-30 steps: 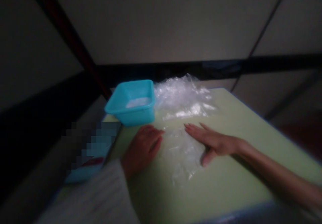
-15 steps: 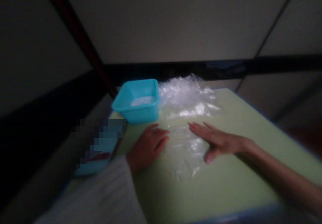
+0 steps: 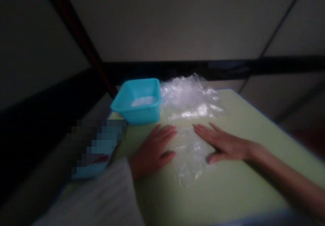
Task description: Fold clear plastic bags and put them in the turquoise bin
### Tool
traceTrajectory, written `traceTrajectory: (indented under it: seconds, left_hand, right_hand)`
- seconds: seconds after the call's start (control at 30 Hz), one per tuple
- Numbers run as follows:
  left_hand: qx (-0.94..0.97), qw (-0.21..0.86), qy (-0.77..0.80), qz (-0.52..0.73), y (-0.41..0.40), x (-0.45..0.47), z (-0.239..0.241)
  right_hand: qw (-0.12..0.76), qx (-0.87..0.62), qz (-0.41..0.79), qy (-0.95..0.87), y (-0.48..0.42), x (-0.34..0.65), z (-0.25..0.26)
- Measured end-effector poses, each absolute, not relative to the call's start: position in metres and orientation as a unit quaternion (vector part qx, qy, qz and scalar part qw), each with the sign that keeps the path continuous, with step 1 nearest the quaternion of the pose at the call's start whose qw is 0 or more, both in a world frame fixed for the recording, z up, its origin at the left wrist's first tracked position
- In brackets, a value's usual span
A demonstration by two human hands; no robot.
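Note:
A clear plastic bag (image 3: pixel 191 155) lies spread on the pale green tabletop (image 3: pixel 228 192) between my two hands. My left hand (image 3: pixel 157 148) is open at its left edge, fingers stretched forward and thumb apart. Lying flat over the bag's right side, my right hand (image 3: pixel 218 141) is open too, with its fingers extended and thumb out. Neither hand grips anything. Just beyond the fingertips sits a crumpled heap of clear plastic bags (image 3: pixel 190 97).
A turquoise plastic basin (image 3: pixel 143 114) with something white (image 3: pixel 144 101) inside stands at the back left, beside the heap. Left of the table is a pixelated light-blue patch (image 3: pixel 106 141). A large grey panel (image 3: pixel 177 22) rises behind the table.
My left hand has opened wider and slid slightly right onto the bag's left edge, its thumb now apart from the fingers. My right hand has shifted slightly right.

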State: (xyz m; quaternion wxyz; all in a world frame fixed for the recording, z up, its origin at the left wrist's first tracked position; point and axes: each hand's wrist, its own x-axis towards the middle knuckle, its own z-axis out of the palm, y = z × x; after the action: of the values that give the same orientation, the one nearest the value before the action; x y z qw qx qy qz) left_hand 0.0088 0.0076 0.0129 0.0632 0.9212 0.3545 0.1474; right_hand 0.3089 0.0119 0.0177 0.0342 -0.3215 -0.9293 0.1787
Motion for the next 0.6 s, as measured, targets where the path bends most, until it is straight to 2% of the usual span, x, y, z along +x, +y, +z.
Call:
traceTrajectory:
  seconds: [0.13,0.3,0.53,0.6]
  left_hand:
    - [0.923,0.084,0.371,0.062,0.008,0.008,0.009]
    - [0.917,0.097,0.385,0.036,0.01,0.002,0.008]
    - [0.921,0.136,0.348,0.106,0.01,0.002,0.014]
    - [0.92,0.17,0.326,0.137,0.006,0.005,0.017]
  right_hand:
    - [0.032,-0.32,0.172,-0.931,0.013,0.31,0.015]
    - [0.034,-0.324,0.166,-0.931,0.014,0.314,0.013]
    - [0.07,-0.303,0.154,-0.938,-0.003,0.314,0.047]
    - [0.049,-0.282,0.169,-0.943,-0.013,0.308,0.058]
